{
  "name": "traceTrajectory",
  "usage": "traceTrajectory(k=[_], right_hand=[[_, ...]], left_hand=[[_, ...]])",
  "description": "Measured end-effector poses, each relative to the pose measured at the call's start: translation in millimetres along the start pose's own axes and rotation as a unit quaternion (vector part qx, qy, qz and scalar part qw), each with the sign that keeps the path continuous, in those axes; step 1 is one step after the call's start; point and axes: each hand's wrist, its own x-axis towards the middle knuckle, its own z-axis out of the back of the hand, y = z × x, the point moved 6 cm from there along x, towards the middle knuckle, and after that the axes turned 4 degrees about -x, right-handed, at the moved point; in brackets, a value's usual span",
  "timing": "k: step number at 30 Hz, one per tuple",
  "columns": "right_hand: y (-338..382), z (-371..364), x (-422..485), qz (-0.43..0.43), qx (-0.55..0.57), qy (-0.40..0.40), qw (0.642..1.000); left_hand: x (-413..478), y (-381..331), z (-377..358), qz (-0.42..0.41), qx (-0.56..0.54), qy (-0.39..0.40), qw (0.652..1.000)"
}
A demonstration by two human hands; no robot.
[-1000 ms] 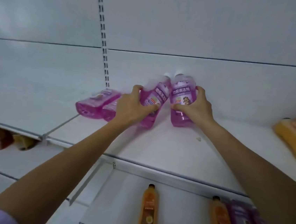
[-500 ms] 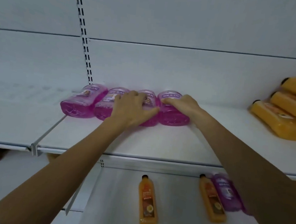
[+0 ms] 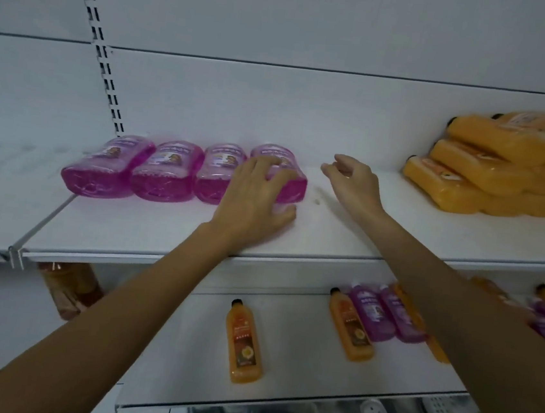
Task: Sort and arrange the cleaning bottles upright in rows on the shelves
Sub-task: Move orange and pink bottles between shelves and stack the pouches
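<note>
Two held bottles now down: four pink bottles (image 3: 167, 171) lie flat on the shelf (image 3: 329, 232), bases out, left hand (image 3: 258, 198) flat on the end bottle (image 3: 295, 182), right hand (image 3: 354, 184) released, empty, loosely curled at its 3 o'clock, so nothing is upright yet.

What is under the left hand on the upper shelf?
The rightmost pink bottle, last of four lying side by side. The left hand rests flat on it, covering its near end and part of its label.

translucent pink plastic bottles (image 3: 163, 174) at the left hand (image 3: 256, 195); opaque orange plastic bottles (image 3: 490, 172) beyond the right hand (image 3: 354, 181); plain white metal shelf (image 3: 329, 232) beneath.
</note>
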Motion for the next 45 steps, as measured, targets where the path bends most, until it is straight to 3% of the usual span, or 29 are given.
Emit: traceTrajectory(k=[4, 8, 11, 14, 16, 19, 22, 25, 30, 35, 37, 41, 45], right_hand=[[-16.1, 33.8, -14.8, 0.047, -0.023, -0.034, 0.998], [-35.6, 66.9, -34.5, 0.098, -0.051, -0.070, 0.991], [-45.9, 98.2, -62.3, 0.148, -0.051, -0.145, 0.977], [-69.5, 115.5, -101.8, 0.184, -0.041, -0.175, 0.966], [-87.0, 111.7, -127.8, 0.216, -0.032, -0.145, 0.965], [-127.6, 85.0, -154.4, 0.238, -0.036, -0.064, 0.969], [-203.2, 43.8, -156.2, 0.123, -0.054, 0.018, 0.991], [-281.6, 8.2, -142.9, -0.013, -0.105, 0.094, 0.990], [-351.1, -37.6, -109.6, -0.146, -0.222, 0.172, 0.949], [-393.9, -74.7, -112.6, -0.307, -0.259, 0.141, 0.905], [-398.4, -85.4, -116.2, -0.325, -0.269, 0.127, 0.897], [-381.3, -128.4, -132.4, -0.337, -0.200, 0.188, 0.900], [-343.9, -183.9, -156.4, -0.288, -0.183, 0.262, 0.903]], left_hand=[[-2.8, -49.4, -25.3, -0.057, -0.026, 0.020, 0.998], [-5.0, -95.4, -39.2, -0.104, -0.041, -0.014, 0.994], [-17.9, -134.3, -54.8, -0.115, -0.103, -0.058, 0.986], [-50.9, -170.5, -91.4, -0.132, -0.167, -0.032, 0.976], [-83.1, -180.7, -123.7, -0.103, -0.193, 0.011, 0.976], [-138.0, -167.2, -177.5, 0.011, -0.218, 0.073, 0.973], [-181.9, -127.7, -220.1, 0.161, -0.220, 0.101, 0.957], [-209.3, -77.0, -247.5, 0.301, -0.183, 0.120, 0.928], [-236.3, 4.6, -268.7, 0.382, -0.016, 0.158, 0.911], [-279.4, 67.0, -283.7, 0.501, -0.028, 0.210, 0.839], [-286.1, 74.7, -289.1, 0.520, -0.064, 0.212, 0.825], [-287.9, 78.0, -300.9, 0.521, -0.112, 0.210, 0.820], [-300.7, 89.3, -290.4, 0.482, -0.077, 0.184, 0.853]])
